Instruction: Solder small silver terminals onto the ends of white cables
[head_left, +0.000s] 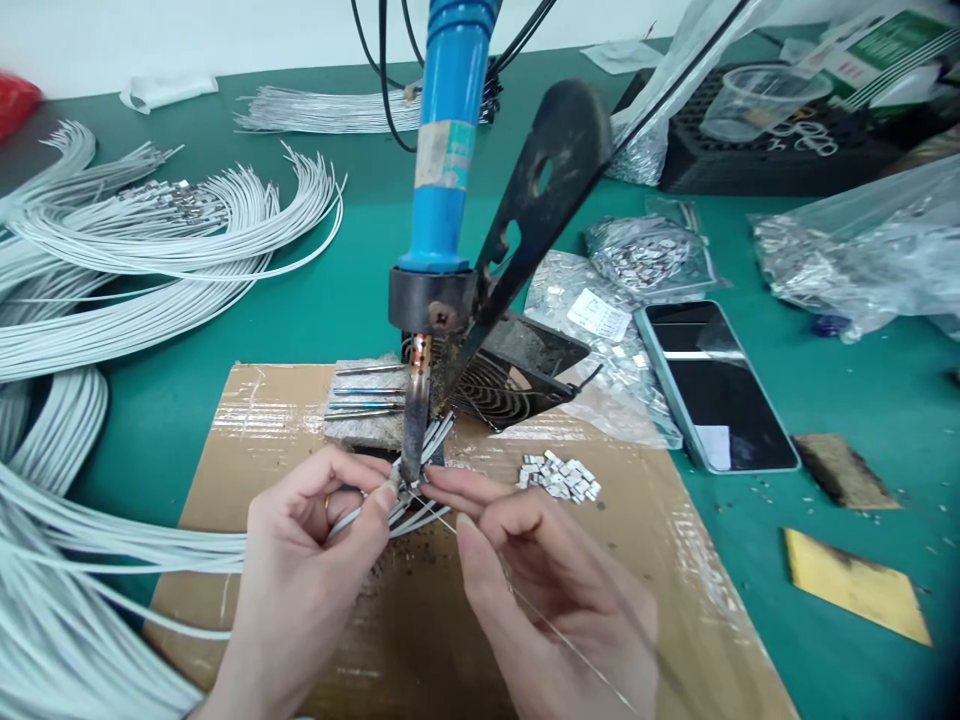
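Note:
My left hand (pixel 311 555) pinches a small bunch of thin white wires (pixel 420 455), holding their ends against the tip (pixel 412 455) of a blue-handled soldering iron (pixel 450 150) fixed upright in a black stand (pixel 540 200). My right hand (pixel 540 570) pinches a thin strand of solder wire (pixel 555 635) and brings its end to the same tip. Both hands rest over a taped cardboard sheet (pixel 660 560). A small pile of metal terminals (pixel 559 477) lies just right of the hands.
Large bundles of white wires (pixel 112 280) cover the left side of the green table. A phone (pixel 712 380) lies at the right, beside bags of metal parts (pixel 645 250), a yellow sponge (pixel 855 585) and a black tray (pixel 780 150) with a plastic cup.

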